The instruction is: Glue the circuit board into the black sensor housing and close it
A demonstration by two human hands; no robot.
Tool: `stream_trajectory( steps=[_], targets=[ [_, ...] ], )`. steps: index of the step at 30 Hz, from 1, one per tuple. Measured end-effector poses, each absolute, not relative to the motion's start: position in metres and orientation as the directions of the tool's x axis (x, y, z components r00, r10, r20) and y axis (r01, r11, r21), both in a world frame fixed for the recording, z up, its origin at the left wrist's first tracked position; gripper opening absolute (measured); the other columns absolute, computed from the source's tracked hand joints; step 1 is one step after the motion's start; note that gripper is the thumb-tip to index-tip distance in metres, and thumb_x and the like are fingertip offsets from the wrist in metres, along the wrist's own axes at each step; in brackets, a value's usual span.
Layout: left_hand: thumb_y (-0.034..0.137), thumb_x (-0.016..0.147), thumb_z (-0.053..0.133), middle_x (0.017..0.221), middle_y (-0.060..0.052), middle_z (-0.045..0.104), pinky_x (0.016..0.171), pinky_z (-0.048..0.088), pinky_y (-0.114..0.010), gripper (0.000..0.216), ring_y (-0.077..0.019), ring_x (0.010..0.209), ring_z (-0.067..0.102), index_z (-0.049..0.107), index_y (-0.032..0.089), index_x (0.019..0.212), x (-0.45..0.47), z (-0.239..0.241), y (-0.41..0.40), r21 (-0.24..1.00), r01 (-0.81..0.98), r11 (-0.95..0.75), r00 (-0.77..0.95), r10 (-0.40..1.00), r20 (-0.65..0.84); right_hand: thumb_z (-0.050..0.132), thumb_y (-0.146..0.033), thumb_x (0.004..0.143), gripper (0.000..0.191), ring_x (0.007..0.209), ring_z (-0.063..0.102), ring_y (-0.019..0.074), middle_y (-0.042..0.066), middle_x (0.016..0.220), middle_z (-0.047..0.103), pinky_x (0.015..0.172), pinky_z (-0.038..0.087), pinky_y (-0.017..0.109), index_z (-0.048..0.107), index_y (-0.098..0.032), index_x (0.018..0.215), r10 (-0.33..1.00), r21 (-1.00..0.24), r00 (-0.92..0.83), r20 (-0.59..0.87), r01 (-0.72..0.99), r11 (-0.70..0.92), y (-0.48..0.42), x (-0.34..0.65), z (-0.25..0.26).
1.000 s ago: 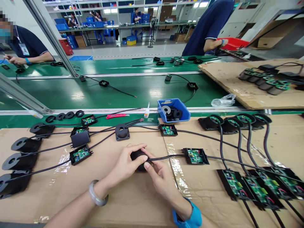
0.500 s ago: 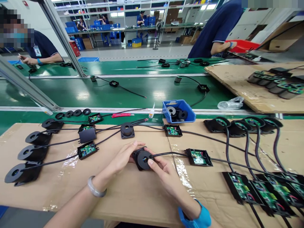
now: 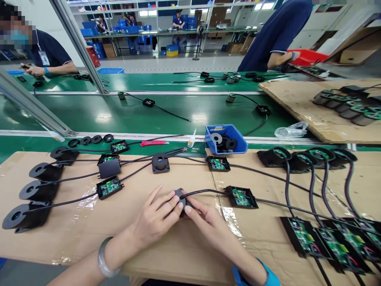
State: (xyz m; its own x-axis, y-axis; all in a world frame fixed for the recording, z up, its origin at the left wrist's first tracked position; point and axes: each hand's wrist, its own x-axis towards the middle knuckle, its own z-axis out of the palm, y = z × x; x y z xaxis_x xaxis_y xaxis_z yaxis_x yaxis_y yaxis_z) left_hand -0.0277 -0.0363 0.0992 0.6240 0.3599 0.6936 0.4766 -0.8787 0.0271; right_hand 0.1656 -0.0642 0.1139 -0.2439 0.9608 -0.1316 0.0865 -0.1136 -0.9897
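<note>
Cardboard-covered surface (image 3: 74,238) beside a green conveyor (image 3: 166,113), w/ rows of wired units laid out. Centre: small black round housing (image 3: 180,198), lying on the cardboard, mostly hidden btwn both hands. Left hand (image 3: 154,218) covers its near-left side, fingers (image 3: 171,202) stretched over the top; right hand (image 3: 205,222) meets it from the right, fingertips on the rim, so both sets of fingers are closed on the housing. Its black cable (image 3: 205,192) exits at upper right to an open circuit box (image 3: 240,197). Judged: light, rigid plastic shell, smooth, prob. slippery; stiff cable will tug. Best held by the rim, not the cable or the exposed board.
</note>
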Motion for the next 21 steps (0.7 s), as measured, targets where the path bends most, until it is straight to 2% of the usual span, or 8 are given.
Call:
stream_trajectory(
  steps=[2,4,6,8,10,14,19,21],
  targets=[
    [0.013,0.101,0.049,0.108,-0.006,0.075,0.123,0.03,-0.05,0.019,-0.0206,0.112,0.068,0.068,0.013,0.107,-0.027,0.1,-0.037,0.048,0.461,-0.886,0.645,0.371,0.668,0.051,-0.037,0.096,0.038,0.119,0.064,0.0271,0.012,0.126,0.068,0.104,0.051,0.043,0.068,-0.018,0.125,0.958,-0.945,-0.281,-0.059,0.325,0.037,-0.069,0.175,0.119],
    [0.014,0.102,0.047,0.108,-0.005,0.075,0.124,0.025,-0.05,0.021,-0.0192,0.114,0.067,0.068,0.014,0.103,-0.022,0.102,-0.038,0.077,0.45,-0.89,0.653,0.386,0.652,0.047,-0.028,0.097,0.037,0.118,0.065,0.0275,0.015,0.126,0.068,0.1,0.054,0.043,0.067,-0.015,0.125,0.954,-0.799,-0.298,0.017,0.57,0.192,-0.077,0.186,0.125],
    [0.014,0.1,0.051,0.104,-0.004,0.075,0.124,0.027,-0.05,0.018,-0.0189,0.111,0.068,0.068,0.015,0.095,-0.015,0.104,-0.039,0.091,0.465,-0.881,0.638,0.405,0.655,0.045,-0.022,0.097,0.031,0.105,0.071,0.0251,0.013,0.115,0.072,0.088,0.06,0.038,0.07,-0.017,0.115,0.943,-0.662,-0.331,0.043,0.697,0.275,-0.086,0.195,0.134],
    [0.012,0.098,0.054,0.098,-0.003,0.075,0.12,0.034,-0.051,0.017,-0.0189,0.105,0.069,0.066,0.016,0.087,-0.008,0.104,-0.038,0.084,0.492,-0.866,0.615,0.414,0.671,0.042,-0.017,0.098,0.028,0.083,0.072,0.0189,0.006,0.094,0.074,0.071,0.06,0.028,0.07,-0.02,0.097,0.922,-0.606,-0.383,0.055,0.721,0.336,-0.094,0.199,0.145],
    [0.01,0.096,0.054,0.093,-0.002,0.074,0.113,0.045,-0.05,0.019,-0.019,0.098,0.071,0.064,0.017,0.08,-0.003,0.105,-0.037,0.063,0.51,-0.858,0.597,0.405,0.692,0.041,-0.012,0.098,0.028,0.072,0.068,0.0146,0.002,0.082,0.07,0.064,0.058,0.023,0.066,-0.021,0.089,0.894,-0.602,-0.419,0.161,0.676,0.425,-0.1,0.195,0.153],
    [0.009,0.096,0.053,0.092,-0.005,0.074,0.095,0.06,-0.042,0.021,-0.021,0.094,0.072,0.063,0.015,0.078,-0.002,0.107,-0.034,0.056,0.481,-0.875,0.6,0.375,0.706,0.045,-0.009,0.096,0.023,0.076,0.067,0.0158,0.007,0.088,0.072,0.071,0.058,0.024,0.066,-0.014,0.103,0.786,-0.437,-0.396,0.475,0.67,0.601,-0.103,0.177,0.151],
    [0.003,0.097,0.044,0.095,-0.015,0.073,0.09,0.063,-0.036,0.022,-0.023,0.095,0.074,0.065,0.007,0.09,-0.003,0.106,-0.039,0.06,0.465,-0.883,0.582,0.357,0.73,0.048,-0.007,0.093,0.03,0.083,0.072,0.0215,0.012,0.105,0.075,0.066,0.059,0.028,0.066,-0.011,0.116,0.709,-0.085,-0.486,0.511,0.792,0.604,-0.098,0.168,0.136],
    [0.002,0.097,0.043,0.094,-0.016,0.074,0.088,0.064,-0.034,0.024,-0.0231,0.095,0.074,0.065,0.006,0.088,-0.002,0.107,-0.041,0.063,0.481,-0.874,0.564,0.364,0.742,0.046,-0.007,0.093,0.031,0.079,0.073,0.0206,0.013,0.103,0.076,0.062,0.058,0.027,0.068,-0.009,0.116,0.659,0.042,-0.547,0.516,0.785,0.618,-0.095,0.167,0.132]
  ],
)
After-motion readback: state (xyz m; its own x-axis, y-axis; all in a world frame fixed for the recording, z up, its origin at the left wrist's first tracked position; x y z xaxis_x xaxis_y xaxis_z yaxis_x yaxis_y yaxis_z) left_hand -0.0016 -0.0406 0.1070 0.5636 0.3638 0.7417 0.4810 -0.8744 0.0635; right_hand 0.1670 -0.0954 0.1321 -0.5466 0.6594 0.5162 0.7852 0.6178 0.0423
